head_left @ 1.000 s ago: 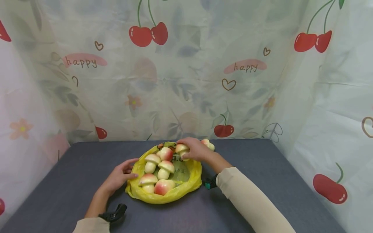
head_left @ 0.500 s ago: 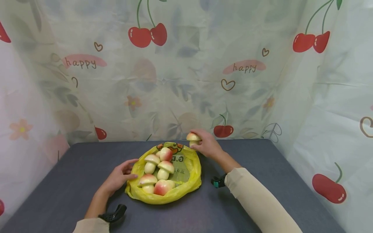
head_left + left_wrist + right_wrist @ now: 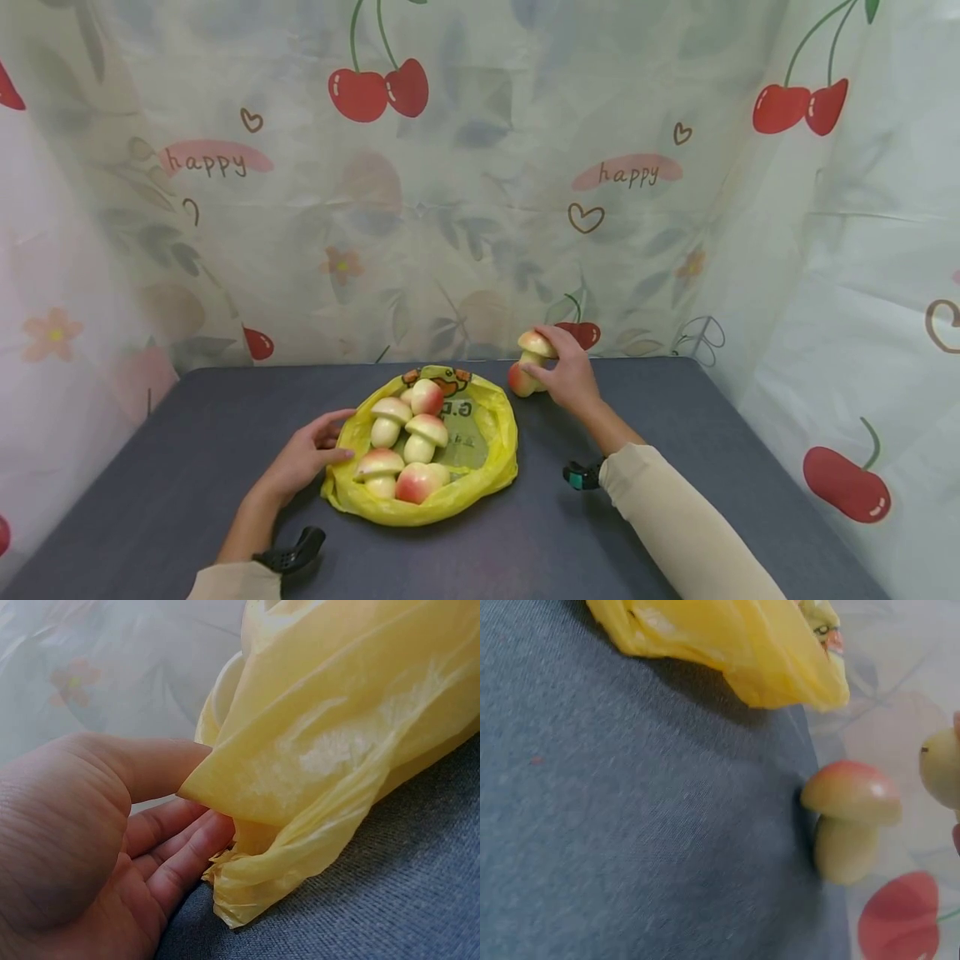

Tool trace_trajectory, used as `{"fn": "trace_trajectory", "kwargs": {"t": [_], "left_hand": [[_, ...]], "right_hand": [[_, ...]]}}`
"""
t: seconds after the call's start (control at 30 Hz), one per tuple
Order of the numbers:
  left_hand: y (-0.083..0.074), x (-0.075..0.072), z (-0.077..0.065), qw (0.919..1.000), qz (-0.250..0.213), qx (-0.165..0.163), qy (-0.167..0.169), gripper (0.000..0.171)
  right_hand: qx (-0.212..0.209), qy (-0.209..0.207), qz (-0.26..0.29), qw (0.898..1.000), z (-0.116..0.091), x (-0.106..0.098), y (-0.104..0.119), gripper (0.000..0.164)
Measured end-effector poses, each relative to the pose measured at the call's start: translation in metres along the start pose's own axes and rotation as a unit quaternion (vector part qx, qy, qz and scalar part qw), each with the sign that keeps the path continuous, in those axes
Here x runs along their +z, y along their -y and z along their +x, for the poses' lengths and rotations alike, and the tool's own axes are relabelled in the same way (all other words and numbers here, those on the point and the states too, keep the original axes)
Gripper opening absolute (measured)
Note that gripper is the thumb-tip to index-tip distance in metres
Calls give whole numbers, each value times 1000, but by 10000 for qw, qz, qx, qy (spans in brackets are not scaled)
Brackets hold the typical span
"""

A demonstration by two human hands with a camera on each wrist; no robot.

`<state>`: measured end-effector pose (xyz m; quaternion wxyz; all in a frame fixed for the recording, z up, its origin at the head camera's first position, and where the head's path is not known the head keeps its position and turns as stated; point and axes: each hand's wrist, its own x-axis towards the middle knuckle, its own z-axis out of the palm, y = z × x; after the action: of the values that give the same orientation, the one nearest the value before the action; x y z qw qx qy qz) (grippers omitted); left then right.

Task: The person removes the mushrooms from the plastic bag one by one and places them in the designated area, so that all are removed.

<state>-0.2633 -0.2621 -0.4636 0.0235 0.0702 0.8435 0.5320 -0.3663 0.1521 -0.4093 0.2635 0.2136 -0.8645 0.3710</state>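
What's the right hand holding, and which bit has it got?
The right hand holds a glossy cream-and-peach mushroom shape: fingers over its cap, thumb at its stem.

Dk blue-grey table point(image 3: 180, 450), pale curtain point(image 3: 480, 167) behind & both sides w/ prints: red cherries point(image 3: 358, 96), "happy" x2 point(image 3: 206, 161), brn hearts point(image 3: 586, 218), orange flowers point(image 3: 343, 262).
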Motion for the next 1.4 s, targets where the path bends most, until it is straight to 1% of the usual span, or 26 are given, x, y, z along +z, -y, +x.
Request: {"fn": "trace_trajectory", "kwargs": {"t": [0.17, 0.27, 0.4, 0.53, 0.63, 0.93, 1.03, 1.13, 1.27, 1.33, 1.4], "left_hand": [[-2, 0, 0, 10000, -16, -47, -17, 62], [-2, 1, 0, 10000, -12, -56, -15, 62], [-2, 0, 0, 10000, -9, -63, -22, 62], [-1, 0, 0, 10000, 17, -57, -30, 62], [0, 0, 0, 10000, 34, -20, -2, 63], [-2, -1, 0, 10000, 39, -43, 9, 63], [-2, -1, -1, 10000, 28, -46, 16, 63], [-1, -2, -1, 10000, 30, -35, 21, 63], [0, -2, 0, 10000, -7, -23, 22, 63], [1, -2, 1, 10000, -15, -8, 15, 63], [1, -2, 1, 10000, -6, 19, 19, 63]], "right_hand": [[20, -526, 32, 9986, -9, -4, -15, 64], [115, -742, 27, 9972, -14, -7, -23, 65], [197, -827, -27, 9964, -20, -10, -33, 65], [186, -895, -157, 9957, -25, -12, -45, 65], [296, -934, -254, 9949, -26, -15, -54, 66], [898, -763, -694, 9906, -30, -21, -80, 65], [1177, -607, -771, 9882, -31, -23, -86, 64], [1625, -403, -638, 9838, -31, -27, -86, 64], [2203, -163, -402, 9745, -31, -30, -84, 66], [2321, -92, -371, 9719, -30, -30, -84, 67], [2349, -53, -360, 9713, -29, -29, -83, 67]]}}
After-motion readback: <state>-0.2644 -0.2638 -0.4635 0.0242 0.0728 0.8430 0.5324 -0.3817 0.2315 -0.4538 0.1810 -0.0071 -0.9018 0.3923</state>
